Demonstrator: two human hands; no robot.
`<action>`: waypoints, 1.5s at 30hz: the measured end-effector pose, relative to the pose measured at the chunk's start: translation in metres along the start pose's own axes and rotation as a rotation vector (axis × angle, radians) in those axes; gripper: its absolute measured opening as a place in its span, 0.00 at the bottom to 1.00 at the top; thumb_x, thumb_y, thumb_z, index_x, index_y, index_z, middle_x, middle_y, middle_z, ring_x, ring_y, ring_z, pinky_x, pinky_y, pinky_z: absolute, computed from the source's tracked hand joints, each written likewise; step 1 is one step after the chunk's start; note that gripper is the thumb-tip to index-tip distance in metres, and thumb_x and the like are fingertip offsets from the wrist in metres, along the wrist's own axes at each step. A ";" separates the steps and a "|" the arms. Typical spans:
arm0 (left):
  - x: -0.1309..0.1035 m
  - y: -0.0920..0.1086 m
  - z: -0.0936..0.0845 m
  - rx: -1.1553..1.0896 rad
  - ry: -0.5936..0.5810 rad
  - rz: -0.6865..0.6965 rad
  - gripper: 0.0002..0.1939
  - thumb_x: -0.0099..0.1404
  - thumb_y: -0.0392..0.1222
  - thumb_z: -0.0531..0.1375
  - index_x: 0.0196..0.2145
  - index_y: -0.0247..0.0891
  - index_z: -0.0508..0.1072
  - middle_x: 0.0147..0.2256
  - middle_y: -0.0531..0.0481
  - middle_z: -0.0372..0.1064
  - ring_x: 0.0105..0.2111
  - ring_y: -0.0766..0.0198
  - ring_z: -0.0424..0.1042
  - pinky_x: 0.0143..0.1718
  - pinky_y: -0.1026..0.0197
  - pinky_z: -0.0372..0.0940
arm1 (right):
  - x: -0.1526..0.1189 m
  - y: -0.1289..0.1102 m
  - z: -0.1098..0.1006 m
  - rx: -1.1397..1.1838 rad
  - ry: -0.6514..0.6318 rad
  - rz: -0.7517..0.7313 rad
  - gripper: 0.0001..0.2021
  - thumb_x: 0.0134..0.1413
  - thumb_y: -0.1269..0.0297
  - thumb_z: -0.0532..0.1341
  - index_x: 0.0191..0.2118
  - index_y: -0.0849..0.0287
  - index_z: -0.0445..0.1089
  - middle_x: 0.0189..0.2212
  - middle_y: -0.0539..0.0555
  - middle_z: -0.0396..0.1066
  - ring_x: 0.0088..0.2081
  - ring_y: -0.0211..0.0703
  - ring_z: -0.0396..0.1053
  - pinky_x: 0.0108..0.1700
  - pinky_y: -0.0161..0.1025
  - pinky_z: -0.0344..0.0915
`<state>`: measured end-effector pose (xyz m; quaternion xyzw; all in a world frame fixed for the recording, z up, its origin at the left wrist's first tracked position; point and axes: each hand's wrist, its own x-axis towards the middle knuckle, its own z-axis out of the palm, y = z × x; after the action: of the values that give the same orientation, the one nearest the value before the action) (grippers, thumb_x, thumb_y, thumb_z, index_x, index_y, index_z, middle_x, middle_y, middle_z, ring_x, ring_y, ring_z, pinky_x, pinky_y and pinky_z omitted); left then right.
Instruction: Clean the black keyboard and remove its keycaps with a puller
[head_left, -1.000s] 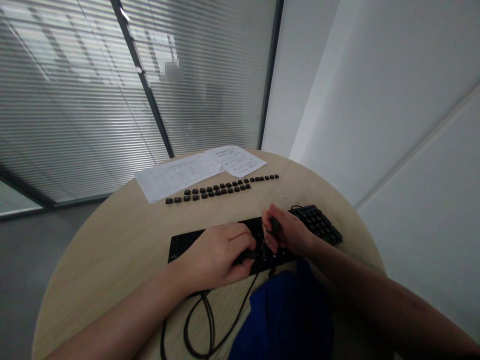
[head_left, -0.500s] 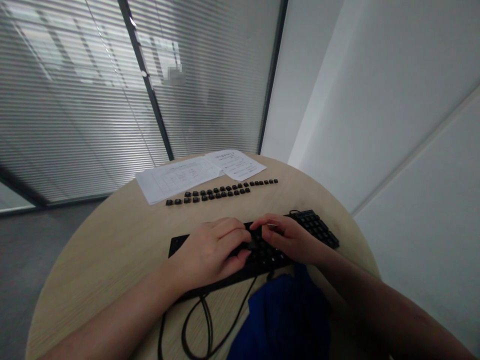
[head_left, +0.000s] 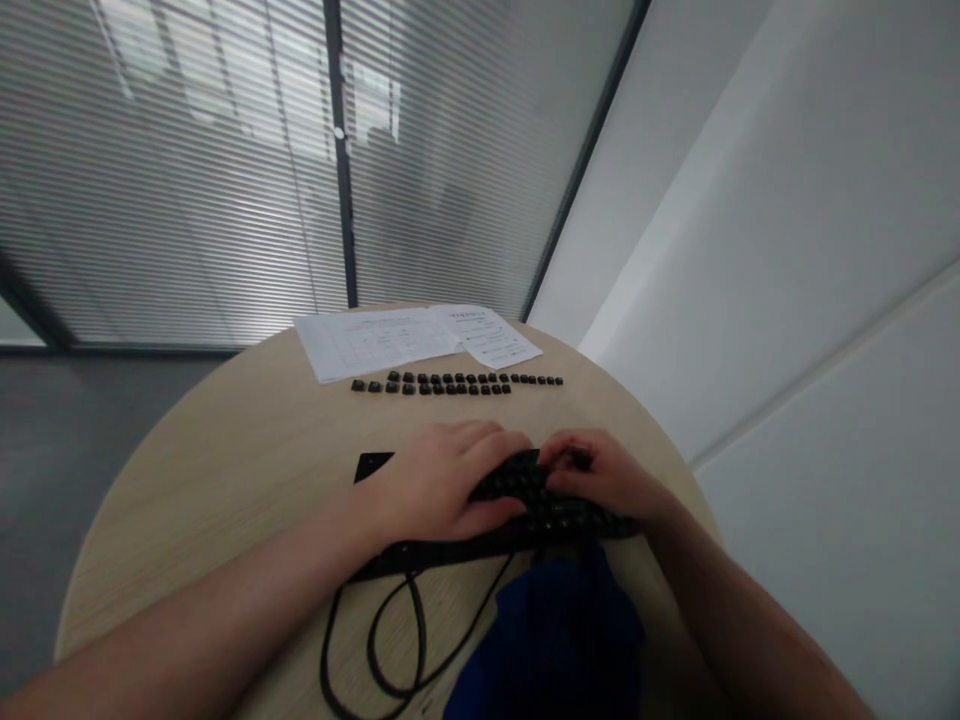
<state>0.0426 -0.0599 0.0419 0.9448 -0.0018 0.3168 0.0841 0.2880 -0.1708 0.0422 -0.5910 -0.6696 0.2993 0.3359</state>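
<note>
Keyboard (head_left: 541,512) | black, dark-keyed | long, narrow | partly hidden

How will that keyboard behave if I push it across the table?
The keyboard is probably stiff, being one long, thin slab. Low and flat, it should slide rather than tip. The loosely looped cable by its near edge looks floppy and may trail.

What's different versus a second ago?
Left hand: thumb and forefinger spread wider over the keyboard. Right hand: out of its raised fist, shifted right, now blocking much of the keyboard's right end. Can't tell if it kept the dark object. Camera view rolled. Loose keycaps, papers: same layout.
</note>
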 end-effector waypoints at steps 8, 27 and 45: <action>-0.010 -0.066 -0.016 0.212 -0.012 -0.332 0.17 0.73 0.48 0.50 0.37 0.39 0.76 0.32 0.47 0.76 0.32 0.58 0.73 0.33 0.58 0.62 | 0.104 0.085 -0.049 -0.497 0.191 0.177 0.10 0.54 0.60 0.67 0.39 0.62 0.78 0.29 0.53 0.75 0.29 0.39 0.67 0.34 0.36 0.62; -0.012 -0.068 -0.026 0.155 0.072 -0.333 0.14 0.71 0.48 0.54 0.40 0.39 0.75 0.24 0.53 0.71 0.24 0.65 0.68 0.28 0.62 0.57 | 0.151 0.133 -0.038 -0.556 0.184 0.147 0.14 0.58 0.62 0.65 0.46 0.63 0.79 0.32 0.55 0.78 0.32 0.41 0.71 0.36 0.37 0.64; -0.009 -0.075 -0.014 0.129 -0.257 -0.395 0.16 0.69 0.47 0.54 0.27 0.39 0.72 0.26 0.50 0.71 0.27 0.62 0.67 0.30 0.60 0.54 | 0.017 0.057 -0.047 0.569 0.573 0.064 0.24 0.63 0.41 0.53 0.35 0.57 0.73 0.13 0.43 0.52 0.16 0.37 0.54 0.21 0.37 0.64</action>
<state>0.0313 0.0156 0.0361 0.9627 0.1927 0.1706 0.0831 0.3588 -0.1469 0.0262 -0.5545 -0.4203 0.3062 0.6497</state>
